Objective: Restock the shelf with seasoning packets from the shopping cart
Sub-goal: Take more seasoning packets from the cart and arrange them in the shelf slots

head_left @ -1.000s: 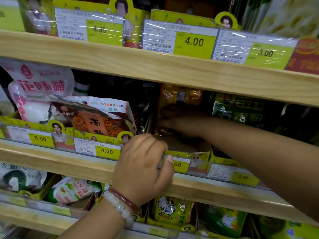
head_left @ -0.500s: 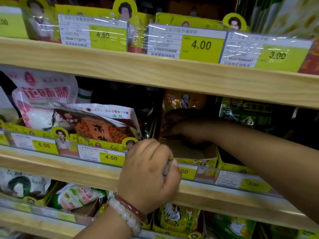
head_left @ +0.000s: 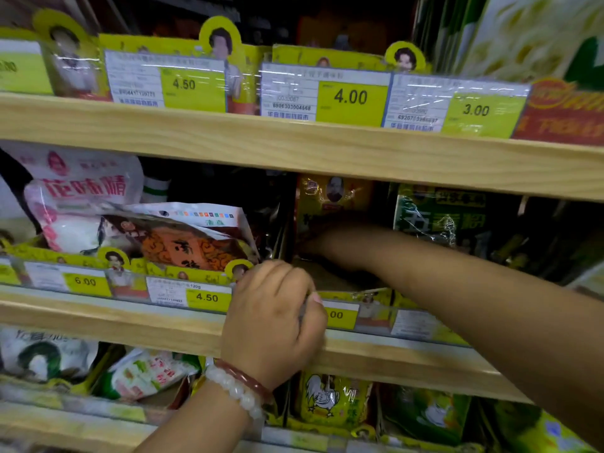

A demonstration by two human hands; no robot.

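My right hand (head_left: pixel 322 238) reaches deep into the middle shelf (head_left: pixel 130 325) and is in shadow there. Its fingers curl on the lower part of an upright yellow seasoning packet (head_left: pixel 333 196) standing in a yellow cardboard tray (head_left: pixel 346 294). My left hand (head_left: pixel 274 322), with a bead bracelet at the wrist, grips the clear price rail (head_left: pixel 376 318) at the shelf's front edge, fingers hooked over its top and thumb on the front. The shopping cart is out of view.
Left of the tray lie an orange-brown packet (head_left: pixel 192 246) and pink-white bags (head_left: pixel 75 197). Green packets (head_left: pixel 441 214) stand to the right. The wooden upper shelf (head_left: pixel 294 148) hangs low over my right arm. More packets fill the bottom shelf (head_left: pixel 330 400).
The view has dipped and drifted slightly. Both hands keep their places on the shelf: the right stays inside at the yellow packet, the left stays on the price rail.
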